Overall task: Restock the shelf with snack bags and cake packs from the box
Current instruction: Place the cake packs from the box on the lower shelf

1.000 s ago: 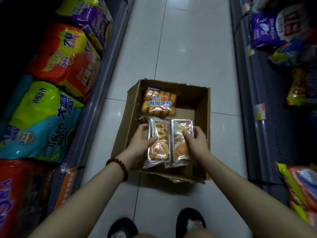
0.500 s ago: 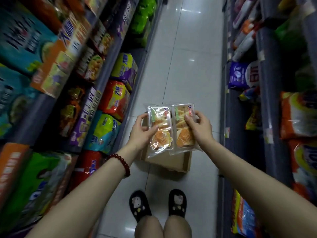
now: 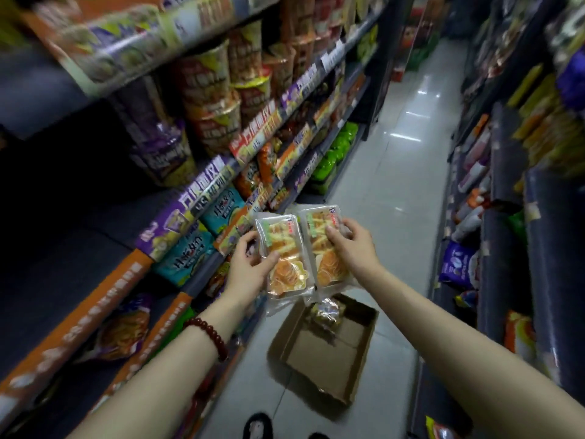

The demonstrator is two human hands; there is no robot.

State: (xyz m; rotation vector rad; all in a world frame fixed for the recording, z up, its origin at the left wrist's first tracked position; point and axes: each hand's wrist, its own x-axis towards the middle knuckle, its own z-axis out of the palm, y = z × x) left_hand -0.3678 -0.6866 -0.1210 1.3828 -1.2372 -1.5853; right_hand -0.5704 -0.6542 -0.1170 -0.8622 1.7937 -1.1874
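Two clear cake packs with orange cakes inside are held side by side at chest height, above the aisle. My left hand (image 3: 250, 264) grips the left cake pack (image 3: 283, 258) by its left edge. My right hand (image 3: 354, 242) grips the right cake pack (image 3: 321, 245) from the right, thumb on top. Below them on the floor lies the open cardboard box (image 3: 326, 353), with one wrapped cake pack (image 3: 324, 313) left at its far end. The shelf (image 3: 202, 185) on my left holds noodle cups and snack bags.
Another shelf (image 3: 506, 217) with bags and bottles lines the right side of the narrow aisle. The white tiled floor (image 3: 395, 172) runs ahead between both racks. My slippers (image 3: 258, 426) show at the bottom edge, just short of the box.
Both hands have lifted the two cake packs out of the box and raised them. My view has swung up and toward the left shelf; the box now lies lower in view.
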